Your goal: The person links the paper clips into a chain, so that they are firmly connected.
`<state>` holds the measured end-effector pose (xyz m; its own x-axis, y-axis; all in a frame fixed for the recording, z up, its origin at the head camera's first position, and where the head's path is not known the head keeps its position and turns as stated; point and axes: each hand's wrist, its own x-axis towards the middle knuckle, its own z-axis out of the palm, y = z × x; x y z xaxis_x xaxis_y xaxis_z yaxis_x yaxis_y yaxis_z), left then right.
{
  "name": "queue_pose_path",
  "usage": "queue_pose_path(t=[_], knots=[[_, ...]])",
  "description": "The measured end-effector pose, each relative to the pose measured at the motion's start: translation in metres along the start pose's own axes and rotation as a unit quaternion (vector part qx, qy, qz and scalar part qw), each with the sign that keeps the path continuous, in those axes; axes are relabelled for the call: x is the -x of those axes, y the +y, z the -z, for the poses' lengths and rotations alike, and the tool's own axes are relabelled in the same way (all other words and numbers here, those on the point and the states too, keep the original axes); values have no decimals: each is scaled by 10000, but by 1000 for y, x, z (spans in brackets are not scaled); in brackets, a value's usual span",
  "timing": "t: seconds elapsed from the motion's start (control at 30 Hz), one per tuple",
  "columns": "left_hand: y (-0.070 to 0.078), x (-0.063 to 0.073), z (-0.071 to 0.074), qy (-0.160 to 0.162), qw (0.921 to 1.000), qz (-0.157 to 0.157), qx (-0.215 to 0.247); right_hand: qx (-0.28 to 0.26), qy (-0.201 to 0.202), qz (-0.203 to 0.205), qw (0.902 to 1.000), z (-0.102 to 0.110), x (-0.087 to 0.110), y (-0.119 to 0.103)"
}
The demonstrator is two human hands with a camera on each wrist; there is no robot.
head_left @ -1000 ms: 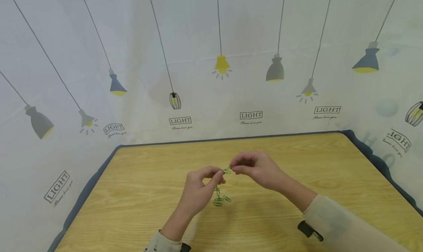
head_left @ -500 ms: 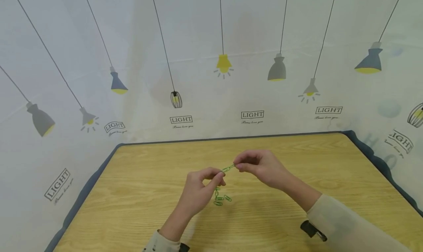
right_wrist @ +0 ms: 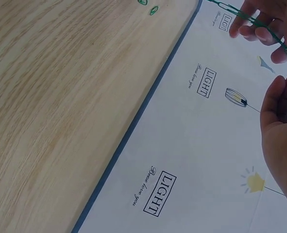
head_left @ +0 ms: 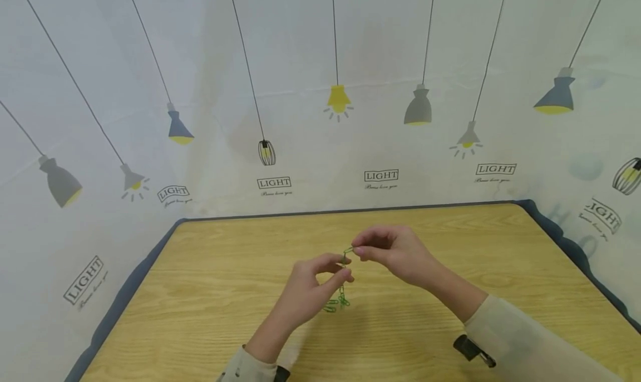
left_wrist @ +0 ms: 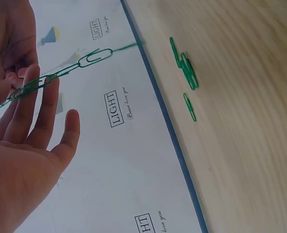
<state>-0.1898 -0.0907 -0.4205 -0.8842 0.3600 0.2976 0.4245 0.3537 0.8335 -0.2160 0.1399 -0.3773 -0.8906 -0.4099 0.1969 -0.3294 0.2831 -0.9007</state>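
A chain of green paperclips (left_wrist: pixel 60 74) hangs from my right hand (head_left: pixel 400 255), whose thumb and forefinger pinch the clip at its top end. My left hand (head_left: pixel 310 293) is just below and to the left, fingers loosely extended. The chain runs down between the left thumb and fingers, crossing close over the fingers in the left wrist view. Its lower end dangles over the wooden table (head_left: pixel 225 271). Several loose green paperclips (left_wrist: pixel 188 73) lie on the table beneath, partly behind the left hand in the head view.
A white cloth printed with lamps and "LIGHT" labels (head_left: pixel 381 175) surrounds the table on the back and sides. Dark blue edging (head_left: pixel 280 213) runs along the table's border. Black straps (head_left: pixel 468 348) show by the sleeves.
The left hand has loosened its pinch and shifted slightly right. The chain, earlier stretched between both hands, now hangs down from the right hand, its lower end swung to the right.
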Motion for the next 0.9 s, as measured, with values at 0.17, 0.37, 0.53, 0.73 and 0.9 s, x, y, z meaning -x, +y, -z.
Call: queue_pose_path(t=[0.17, 0.37, 0.53, 0.73, 0.9], knots=[[5, -5, -3, 140, 9997, -178, 122, -132, -31, 43, 9999, -1, 0, -1], [11, -8, -5, 397, 9987, -286, 133, -109, -73, 175, 9998, -3, 1, -2], [11, -8, -3, 504, 9982, -321, 75, -120, -76, 242, 9996, -6, 1, 0], [6, -6, -1, 529, 9983, -246, 7, -224, -202, 260, 9992, -11, -1, 4], [4, -5, 1, 532, 9982, -259, -51, -198, -260, 80, 9994, -10, -2, 6]])
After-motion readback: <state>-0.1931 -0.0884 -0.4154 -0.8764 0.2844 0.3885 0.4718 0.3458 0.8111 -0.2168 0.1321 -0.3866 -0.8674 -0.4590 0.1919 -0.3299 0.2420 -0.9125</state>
